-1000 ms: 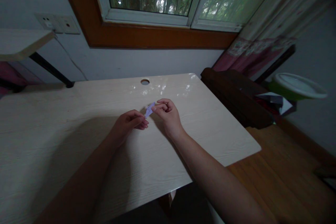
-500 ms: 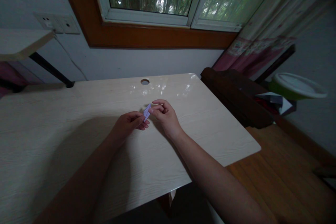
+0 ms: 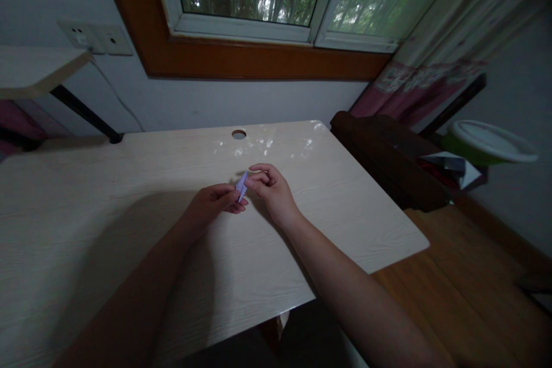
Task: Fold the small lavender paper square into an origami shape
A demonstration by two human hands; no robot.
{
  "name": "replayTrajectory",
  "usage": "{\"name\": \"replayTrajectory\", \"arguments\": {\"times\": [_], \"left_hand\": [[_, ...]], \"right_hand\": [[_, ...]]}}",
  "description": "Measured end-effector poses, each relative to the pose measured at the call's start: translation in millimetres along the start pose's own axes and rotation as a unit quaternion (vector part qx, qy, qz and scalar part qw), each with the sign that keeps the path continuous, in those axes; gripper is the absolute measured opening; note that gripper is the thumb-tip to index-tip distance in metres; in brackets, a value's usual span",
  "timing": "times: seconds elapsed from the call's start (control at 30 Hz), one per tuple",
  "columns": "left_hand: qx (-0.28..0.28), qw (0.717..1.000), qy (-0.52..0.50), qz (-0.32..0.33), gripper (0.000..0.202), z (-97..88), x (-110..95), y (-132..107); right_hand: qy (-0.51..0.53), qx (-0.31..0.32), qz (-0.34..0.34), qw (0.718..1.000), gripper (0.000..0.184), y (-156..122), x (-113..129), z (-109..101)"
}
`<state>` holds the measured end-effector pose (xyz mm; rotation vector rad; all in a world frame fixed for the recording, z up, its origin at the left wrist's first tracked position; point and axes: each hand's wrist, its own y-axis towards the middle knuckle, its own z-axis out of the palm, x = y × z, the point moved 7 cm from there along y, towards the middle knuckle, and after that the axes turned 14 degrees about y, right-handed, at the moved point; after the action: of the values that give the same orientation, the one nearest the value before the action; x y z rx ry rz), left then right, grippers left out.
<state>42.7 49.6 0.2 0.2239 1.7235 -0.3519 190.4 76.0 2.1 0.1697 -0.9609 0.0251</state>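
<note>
A small piece of folded purple paper (image 3: 241,184), narrow and pointed at its upper end, is held above the pale wooden table (image 3: 164,167). My left hand (image 3: 218,199) pinches its lower left side between thumb and fingers. From the right, my right hand (image 3: 269,187) grips the paper's right edge with thumb and index finger, the other fingers curled loosely. The fingertips hide part of the folds.
A round cable hole (image 3: 238,134) lies near the table's back edge. At the left stands a raised shelf (image 3: 43,69) on black legs. Right of the table are dark brown furniture (image 3: 379,149) and a green tub with a white rim (image 3: 491,141). A window is behind.
The folded paper has tilted slightly between my fingers, and its lower tip shows a little more. Both hands stay in nearly the same place.
</note>
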Motion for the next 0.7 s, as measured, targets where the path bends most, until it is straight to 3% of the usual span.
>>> {"name": "replayTrajectory", "arguments": {"times": [0.7], "left_hand": [[-0.014, 0.999, -0.028, 0.012, 0.021, -4.5, 8.1, 3.8]], "right_hand": [[-0.025, 0.046, 0.017, 0.999, 0.036, -2.0, -2.3, 7.9]]}}
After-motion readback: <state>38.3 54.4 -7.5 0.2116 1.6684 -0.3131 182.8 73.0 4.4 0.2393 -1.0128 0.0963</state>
